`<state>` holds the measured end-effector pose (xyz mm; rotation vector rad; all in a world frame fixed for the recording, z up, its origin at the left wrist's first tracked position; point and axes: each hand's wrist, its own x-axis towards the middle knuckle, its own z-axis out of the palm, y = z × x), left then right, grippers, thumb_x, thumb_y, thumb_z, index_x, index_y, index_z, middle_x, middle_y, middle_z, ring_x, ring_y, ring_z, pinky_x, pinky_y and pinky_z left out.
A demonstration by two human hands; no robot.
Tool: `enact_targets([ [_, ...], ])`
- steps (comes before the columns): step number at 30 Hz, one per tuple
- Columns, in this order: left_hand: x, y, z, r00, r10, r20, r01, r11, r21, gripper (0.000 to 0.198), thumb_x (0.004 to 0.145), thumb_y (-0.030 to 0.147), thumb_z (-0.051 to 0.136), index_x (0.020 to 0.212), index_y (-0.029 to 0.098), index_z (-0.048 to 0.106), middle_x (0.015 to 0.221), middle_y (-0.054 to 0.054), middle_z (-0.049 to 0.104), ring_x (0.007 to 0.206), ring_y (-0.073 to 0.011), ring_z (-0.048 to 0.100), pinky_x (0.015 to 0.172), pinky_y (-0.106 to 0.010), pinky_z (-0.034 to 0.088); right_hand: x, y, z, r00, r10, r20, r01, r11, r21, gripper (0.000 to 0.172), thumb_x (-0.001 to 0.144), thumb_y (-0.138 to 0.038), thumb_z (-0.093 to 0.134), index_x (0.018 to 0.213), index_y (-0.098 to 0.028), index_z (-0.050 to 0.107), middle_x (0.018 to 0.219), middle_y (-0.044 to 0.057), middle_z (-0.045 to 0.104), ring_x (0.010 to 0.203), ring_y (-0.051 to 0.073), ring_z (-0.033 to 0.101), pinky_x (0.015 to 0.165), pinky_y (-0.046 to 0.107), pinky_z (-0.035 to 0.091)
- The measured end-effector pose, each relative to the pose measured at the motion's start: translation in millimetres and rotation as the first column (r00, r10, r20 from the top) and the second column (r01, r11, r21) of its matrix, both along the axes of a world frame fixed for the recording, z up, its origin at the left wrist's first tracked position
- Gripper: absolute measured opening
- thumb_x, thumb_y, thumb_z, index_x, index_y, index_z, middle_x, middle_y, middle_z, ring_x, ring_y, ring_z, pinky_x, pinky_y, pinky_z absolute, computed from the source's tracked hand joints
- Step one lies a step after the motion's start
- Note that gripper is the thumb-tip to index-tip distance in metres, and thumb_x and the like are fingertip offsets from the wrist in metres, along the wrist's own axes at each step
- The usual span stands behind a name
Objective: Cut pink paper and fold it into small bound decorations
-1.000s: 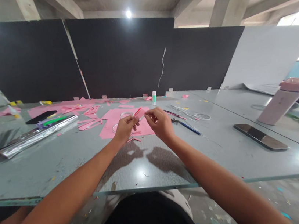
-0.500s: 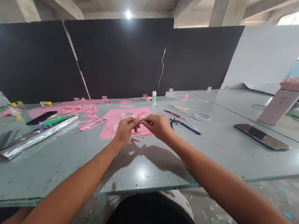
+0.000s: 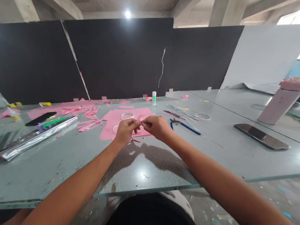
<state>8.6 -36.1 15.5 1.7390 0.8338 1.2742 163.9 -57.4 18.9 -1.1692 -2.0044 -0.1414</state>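
My left hand (image 3: 126, 130) and my right hand (image 3: 156, 126) meet fingertip to fingertip above the pink paper sheets (image 3: 107, 127). Both are closed in a pinch on a small pink paper piece (image 3: 141, 117), mostly hidden by the fingers. On the sheets behind lies a white ring (image 3: 127, 115), and another white ring (image 3: 115, 129) is partly covered by my left hand. A small red-handled tool (image 3: 135, 140), perhaps scissors, lies just below my hands. To the right of my right hand are blue-handled pliers (image 3: 187, 126).
A glue stick (image 3: 154, 99) stands behind the sheets. Wires (image 3: 192, 113) lie on the right, with a phone (image 3: 261, 136) and a pink bottle (image 3: 279, 103) farther out. Pink paper strips (image 3: 90, 124) and a silver foil roll (image 3: 39, 139) lie left. A black panel (image 3: 125, 56) rises behind.
The fingertips shift slightly against each other, with less of the pink paper piece showing. Otherwise the view moves only a little, and the things on the table stay put.
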Motion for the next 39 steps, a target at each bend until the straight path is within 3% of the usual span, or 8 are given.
enact_targets([
  [7,-1.7,-0.6,1.9,0.998,0.015,-0.063,-0.012,0.999,0.050,0.032,0.067,0.045,0.064,0.056,0.015,0.060,0.053,-0.001,0.056,0.048,-0.0101,0.048,0.050,-0.025,0.038,1.5,0.5,0.0,1.000,0.003,-0.013,-0.004,1.000,-0.020,0.017,0.078,-0.016,0.056,0.065,-0.017,0.067,0.060,0.000,0.060,0.054,0.009,0.044,0.056,0.021,0.030],
  [19,-2.2,0.2,-0.2,0.994,0.051,-0.094,-0.045,0.997,0.061,0.031,0.068,0.044,0.063,0.055,0.016,0.058,0.052,0.000,0.056,0.047,-0.0099,0.048,0.049,-0.024,0.038,2.3,2.2,-1.0,0.996,0.055,0.065,-0.056,0.998,0.015,0.017,0.080,-0.017,0.056,0.067,-0.018,0.067,0.066,0.002,0.065,0.058,0.011,0.051,0.058,0.021,0.033],
  [29,-3.6,2.2,-1.6,0.982,0.101,-0.160,-0.091,0.994,0.066,0.030,0.070,0.040,0.060,0.053,0.016,0.058,0.050,0.000,0.055,0.048,-0.0101,0.049,0.049,-0.023,0.038,-8.0,-0.5,-1.7,0.975,-0.070,0.209,0.063,0.997,0.040,0.019,0.077,-0.010,0.050,0.070,-0.016,0.067,0.070,0.006,0.066,0.063,0.014,0.054,0.060,0.024,0.034],
  [39,-5.0,3.0,0.3,0.991,0.052,-0.124,-0.044,0.996,0.074,0.031,0.068,0.043,0.063,0.055,0.015,0.060,0.052,-0.001,0.057,0.046,-0.0097,0.047,0.048,-0.024,0.036,1.3,3.5,-1.9,0.998,0.042,0.050,-0.042,0.999,0.003,0.021,0.080,-0.018,0.055,0.061,-0.017,0.062,0.059,0.000,0.060,0.054,0.009,0.045,0.055,0.021,0.030],
])
